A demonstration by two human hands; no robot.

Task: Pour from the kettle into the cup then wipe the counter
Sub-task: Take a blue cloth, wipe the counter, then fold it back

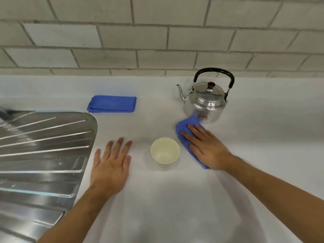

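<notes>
Two flat open hands (pixel 111 165) (pixel 208 146), right atop one of two blue cloths (pixel 185 128) (pixel 112 104); one kettle (pixel 205 102), one cup (pixel 165 150).

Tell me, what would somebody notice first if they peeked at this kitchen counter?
Probably the shiny metal kettle standing at the back right, with a hand pressing a bright blue cloth flat on the white counter just in front of it. Next, the little pale cup in the middle between both hands, and a second folded blue cloth farther back.
</notes>
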